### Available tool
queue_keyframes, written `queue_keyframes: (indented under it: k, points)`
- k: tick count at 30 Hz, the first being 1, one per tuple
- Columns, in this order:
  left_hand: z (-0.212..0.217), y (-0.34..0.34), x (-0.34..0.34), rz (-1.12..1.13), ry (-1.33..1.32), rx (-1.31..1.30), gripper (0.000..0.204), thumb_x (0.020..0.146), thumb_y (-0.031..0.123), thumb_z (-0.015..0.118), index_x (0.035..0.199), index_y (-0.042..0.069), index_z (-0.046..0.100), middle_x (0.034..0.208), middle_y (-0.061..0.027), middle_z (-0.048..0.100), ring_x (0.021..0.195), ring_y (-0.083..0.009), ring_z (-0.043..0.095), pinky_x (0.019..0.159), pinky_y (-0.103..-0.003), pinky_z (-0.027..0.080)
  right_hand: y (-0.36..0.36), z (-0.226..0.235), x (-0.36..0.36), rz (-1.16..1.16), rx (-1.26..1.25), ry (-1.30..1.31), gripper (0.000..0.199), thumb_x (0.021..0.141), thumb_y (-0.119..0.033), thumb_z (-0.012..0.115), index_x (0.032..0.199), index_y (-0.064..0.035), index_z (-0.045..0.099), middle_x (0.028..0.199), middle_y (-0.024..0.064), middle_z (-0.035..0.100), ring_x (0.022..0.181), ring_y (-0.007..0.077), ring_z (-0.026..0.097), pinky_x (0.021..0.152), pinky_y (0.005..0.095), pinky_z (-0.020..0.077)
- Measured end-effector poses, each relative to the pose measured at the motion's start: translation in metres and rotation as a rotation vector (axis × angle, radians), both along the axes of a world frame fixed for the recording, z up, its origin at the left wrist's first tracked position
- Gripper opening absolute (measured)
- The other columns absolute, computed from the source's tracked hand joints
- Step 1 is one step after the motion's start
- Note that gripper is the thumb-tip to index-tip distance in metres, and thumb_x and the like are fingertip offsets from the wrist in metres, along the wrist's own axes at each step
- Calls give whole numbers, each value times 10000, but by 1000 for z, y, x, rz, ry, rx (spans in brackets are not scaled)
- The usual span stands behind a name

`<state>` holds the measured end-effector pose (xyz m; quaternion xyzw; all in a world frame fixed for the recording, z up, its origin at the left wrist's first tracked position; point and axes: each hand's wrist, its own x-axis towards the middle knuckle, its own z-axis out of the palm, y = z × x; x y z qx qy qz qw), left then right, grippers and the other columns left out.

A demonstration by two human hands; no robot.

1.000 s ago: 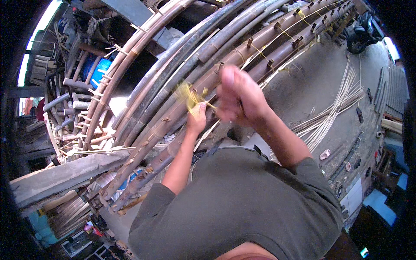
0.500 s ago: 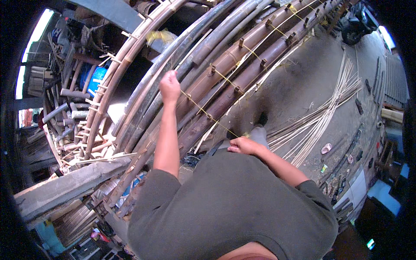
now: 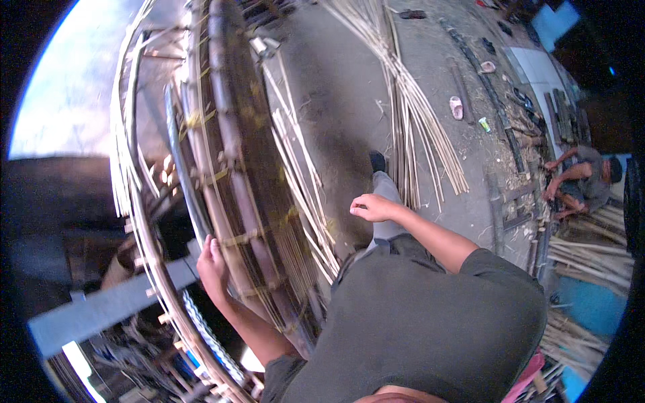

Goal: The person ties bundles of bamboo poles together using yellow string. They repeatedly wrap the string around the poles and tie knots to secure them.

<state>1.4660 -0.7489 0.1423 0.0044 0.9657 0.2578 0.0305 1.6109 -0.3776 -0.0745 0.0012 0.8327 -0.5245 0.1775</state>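
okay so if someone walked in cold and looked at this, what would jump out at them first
Most likely the big curved frame of bamboo poles lashed with yellowish ties, sweeping down the left half of the view, with the person's left hand pressed against it low down. Next, the right hand held loosely curled in mid-air at the centre, empty as far as can be seen. Beyond it, a fan of pale split bamboo strips lies spread across the grey ground.

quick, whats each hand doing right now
Left hand: open, fingers laid flat against the curved bamboo frame, gripping nothing.
Right hand: loosely curled in the air above the ground, nothing visible in it.
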Motion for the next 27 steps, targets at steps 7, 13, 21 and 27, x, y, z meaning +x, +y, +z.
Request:
queue_keyframes:
  k: [7, 13, 21, 27]
  points:
    - [-128, 331, -89, -635, -322, 69, 339, 898, 49, 548, 1232, 4, 582, 1088, -191, 664, 989, -283, 654, 878, -371, 502, 193, -149, -133, -444, -58, 15, 334, 891, -359, 568, 896, -44, 679, 838, 181, 672, 813, 339, 659, 728, 439, 497]
    - [-397, 495, -62, -948, -859, -174, 639, 896, 494, 572, 1430, 196, 389, 1488, -278, 256, 1345, -487, 290, 1058, -566, 319, 375, -413, -219, -942, 141, -386, 261, 839, -324, 599, 892, -92, 709, 884, 175, 681, 844, 358, 656, 746, 440, 511]
    - [-493, 597, -106, -916, -1018, -284, 782, 808, 614, 623, 1460, 356, 277, 1472, -353, -172, 1335, -606, -24, 1032, -664, 263, 577, -647, -300, -1185, 431, -752, 279, 870, -263, 540, 1044, -96, 682, 1002, 217, 665, 935, 400, 633, 849, 502, 499]
    - [-501, 627, -129, -904, -1120, -394, 723, 798, 599, 649, 1420, 400, 341, 1481, -327, -168, 1332, -604, 7, 1040, -651, 257, 598, -703, -261, -837, 934, -683, 242, 909, -206, 524, 1022, -39, 658, 918, 189, 668, 892, 367, 642, 781, 479, 520]
